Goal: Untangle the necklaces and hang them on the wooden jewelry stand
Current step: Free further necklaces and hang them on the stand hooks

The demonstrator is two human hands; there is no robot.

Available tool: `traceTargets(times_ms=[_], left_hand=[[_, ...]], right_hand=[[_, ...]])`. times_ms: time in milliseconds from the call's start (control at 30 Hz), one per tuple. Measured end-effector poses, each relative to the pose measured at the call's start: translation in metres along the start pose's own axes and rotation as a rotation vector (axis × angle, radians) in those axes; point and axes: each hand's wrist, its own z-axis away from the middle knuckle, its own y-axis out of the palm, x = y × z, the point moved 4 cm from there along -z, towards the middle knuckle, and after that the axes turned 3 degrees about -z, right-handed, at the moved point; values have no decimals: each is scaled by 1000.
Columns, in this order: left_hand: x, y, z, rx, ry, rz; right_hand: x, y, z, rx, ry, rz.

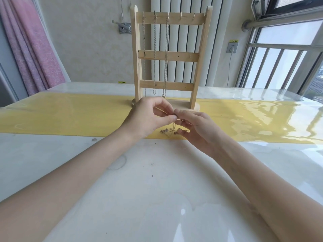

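Here both hands (174, 119) pinch one gold necklace (172, 131) before the stand (168, 56).

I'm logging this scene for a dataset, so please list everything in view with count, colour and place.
stand: one, pale wood, upright on the yellow strip, behind the hands.
hooks: five, metal, along the top bar; the right two are empty.
hung necklaces: three, silver, on the left three hooks.
held necklace: one, gold, pinched by both hands, its lower end on the table.
table: one, glossy white, with a yellow strip across it.
curtain: one, pink, far left.
radiator: one, white, behind the stand.
socket: one, grey, on the wall, right.
window: one, barred, far right.
left hand: pinches the held necklace.
right hand: pinches it too.
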Motion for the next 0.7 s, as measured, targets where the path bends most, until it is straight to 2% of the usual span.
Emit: traceTargets(times_ms=[100,200,333,433,700], left_hand=[[2,-1,0,-59,33,-87],[8,1,-2,-16,-4,-5],[18,2,-2,20,-156,195],[22,0,-2,8,-208,266],[24,6,0,102,-230,232]], right_hand=[[-4,-2,-2,-20,21,3],[-5,-3,-2,-41,27,23],[5,-4,1,-129,-148,217],[10,-1,2,-154,-238,395],[6,-1,3,-117,-174,378]])
